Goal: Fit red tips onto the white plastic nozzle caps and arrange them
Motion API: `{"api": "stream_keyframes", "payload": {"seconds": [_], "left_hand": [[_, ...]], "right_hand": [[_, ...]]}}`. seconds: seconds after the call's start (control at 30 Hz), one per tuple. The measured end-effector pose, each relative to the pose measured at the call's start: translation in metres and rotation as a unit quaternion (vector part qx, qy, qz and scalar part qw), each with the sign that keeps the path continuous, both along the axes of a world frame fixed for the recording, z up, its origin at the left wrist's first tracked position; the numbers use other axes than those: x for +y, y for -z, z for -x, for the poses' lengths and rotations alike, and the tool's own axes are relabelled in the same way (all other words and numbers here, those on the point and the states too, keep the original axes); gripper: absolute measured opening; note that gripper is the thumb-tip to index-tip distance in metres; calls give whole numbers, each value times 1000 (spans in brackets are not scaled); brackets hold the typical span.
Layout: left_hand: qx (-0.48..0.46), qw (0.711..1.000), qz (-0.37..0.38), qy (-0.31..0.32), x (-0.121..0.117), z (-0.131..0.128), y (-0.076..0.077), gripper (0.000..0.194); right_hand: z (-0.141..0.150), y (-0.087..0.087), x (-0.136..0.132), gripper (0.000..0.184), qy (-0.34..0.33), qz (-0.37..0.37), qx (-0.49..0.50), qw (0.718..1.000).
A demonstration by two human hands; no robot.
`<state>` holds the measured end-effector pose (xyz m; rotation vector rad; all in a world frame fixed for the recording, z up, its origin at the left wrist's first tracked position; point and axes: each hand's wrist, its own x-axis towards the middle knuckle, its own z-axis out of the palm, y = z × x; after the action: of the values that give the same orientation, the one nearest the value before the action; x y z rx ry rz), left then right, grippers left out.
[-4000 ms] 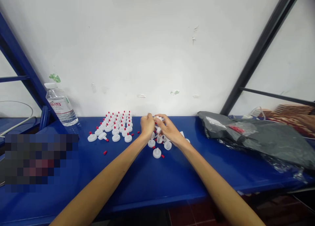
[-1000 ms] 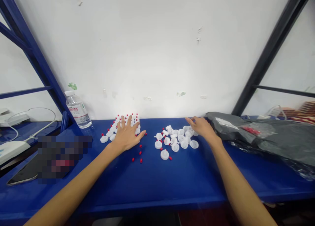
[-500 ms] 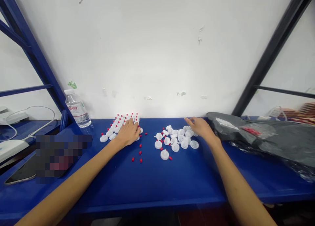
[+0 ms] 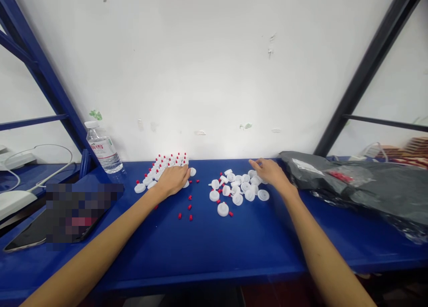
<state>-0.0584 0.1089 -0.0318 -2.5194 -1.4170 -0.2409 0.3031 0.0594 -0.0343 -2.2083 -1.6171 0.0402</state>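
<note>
My left hand [image 4: 172,180] rests at the near right side of a close group of white nozzle caps with red tips [image 4: 159,166]. Its fingers are curled downward, and whatever may be under them is hidden by the back of the hand. Just beyond its fingers sits a white cap [image 4: 193,171]. At the right edge of a loose pile of white nozzle caps [image 4: 245,186] is my right hand [image 4: 270,171], thumb stretched out apart from the fingers, with nothing visible in it. Small red tips [image 4: 190,217] lie scattered between the two groups.
On the left of the blue table [image 4: 207,249] stand a water bottle [image 4: 105,150] and a dark phone [image 4: 26,229]. A grey plastic bag [image 4: 364,186] covers the right side, with a clear packet of red pieces [image 4: 341,177] on it. Metal posts rise at both sides.
My left hand has shifted slightly left and its fingers have curled in, uncovering more of a white cap to its right. My right hand has barely moved.
</note>
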Motion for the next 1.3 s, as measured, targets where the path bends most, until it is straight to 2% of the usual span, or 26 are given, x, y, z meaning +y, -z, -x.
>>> {"api": "stream_keyframes", "payload": {"seconds": [0.3, 0.47, 0.53, 0.57, 0.6, 0.67, 0.7, 0.73, 0.77, 0.9, 1.0, 1.07, 1.2, 1.3], "left_hand": [[-54, 999, 3, -7, 1, -3, -4, 50], [-132, 991, -23, -2, 1, -4, -26, 47], [-228, 974, -14, 0, 0, -10, -38, 48], [-321, 947, 19, 0, -1, -15, -43, 48], [-431, 900, 73, 0, -2, -21, -47, 48], [-616, 763, 194, -1, -3, -37, -53, 44], [-666, 706, 240, 0, -3, -47, -54, 40], [-694, 667, 269, 2, -2, -57, -56, 36], [-707, 647, 285, 5, -1, -67, -56, 33], [-735, 600, 314, 24, 3, -109, -52, 31], [-750, 585, 307, 33, 0, -134, -41, 31], [-755, 591, 282, 37, -6, -147, -30, 34], [-738, 637, 215, 58, -23, -161, -14, 41], [-709, 677, 181, 84, -33, -166, -15, 36]], "right_hand": [[3, -2, -4, 53, -7, -35, 13, 999], [7, -10, -10, 49, -7, -95, 49, 994], [10, -16, -13, 48, -8, -130, 72, 989], [12, -19, -14, 48, -11, -150, 86, 985], [15, -23, -15, 48, -17, -169, 102, 980], [23, -29, -17, 50, -37, -204, 142, 968], [28, -32, -18, 52, -51, -218, 166, 960], [33, -34, -19, 54, -68, -228, 191, 952], [39, -36, -20, 56, -87, -234, 218, 943], [69, -35, -25, 57, -184, -212, 317, 906], [93, -29, -30, 58, -230, -180, 356, 888], [105, -24, -33, 66, -248, -159, 397, 869], [115, -20, -35, 72, -214, -166, 417, 868], [115, -21, -33, 66, -173, -191, 431, 865]]}}
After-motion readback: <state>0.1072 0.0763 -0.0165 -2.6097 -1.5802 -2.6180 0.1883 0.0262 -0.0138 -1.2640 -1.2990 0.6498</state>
